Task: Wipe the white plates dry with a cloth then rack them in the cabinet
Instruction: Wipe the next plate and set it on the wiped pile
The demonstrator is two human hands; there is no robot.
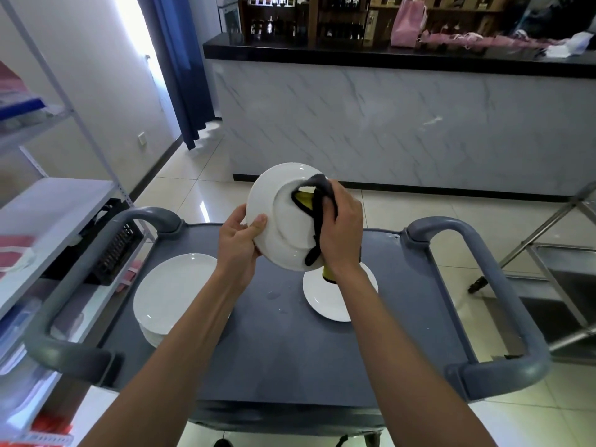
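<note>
Grey cart (290, 366) centre frame, water drops (274, 295) on top. White shelving (48, 204) left, black crate (113, 250) on it. Marble-fronted counter (387, 124) upper centre, pink bag (408, 22) on top. Blue curtain (183, 66) upper left.

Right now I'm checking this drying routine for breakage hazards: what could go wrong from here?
The left hand pinches only the rim of the tilted held plate while the right hand rubs it with the cloth; a hard wipe might lever it loose. It would likely fall onto the single plate below. Water drops on the cart may rewet plates.
</note>
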